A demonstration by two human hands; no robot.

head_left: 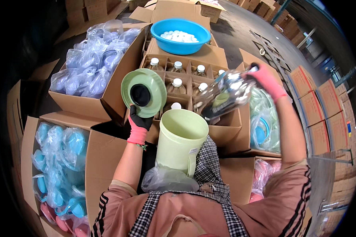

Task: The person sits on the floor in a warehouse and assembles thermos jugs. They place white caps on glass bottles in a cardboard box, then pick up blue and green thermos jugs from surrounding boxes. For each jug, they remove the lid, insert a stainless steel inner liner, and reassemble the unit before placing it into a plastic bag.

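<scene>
Nearest to the body, a clear bag (170, 180) lies around the base of the green jug (178, 152). The jug is about upright, with its open mouth upward and its handle to the right. Left of the mouth, the left hand (140, 119) pinches the rim of the green lid (126, 89), which has a black round part in its middle. Right of the mouth and higher, the right hand (264, 82) is closed around the upper end of the silver flask (227, 94); blur hides its fingers. The flask's long axis slopes down and left, so its lower end is just beside the jug's rim, seemingly apart. The right hand is farther from the jug than the left. Beyond the jug are capped bottles (177, 87) in a carton (229, 132), and farther, a blue basin (178, 48).
</scene>
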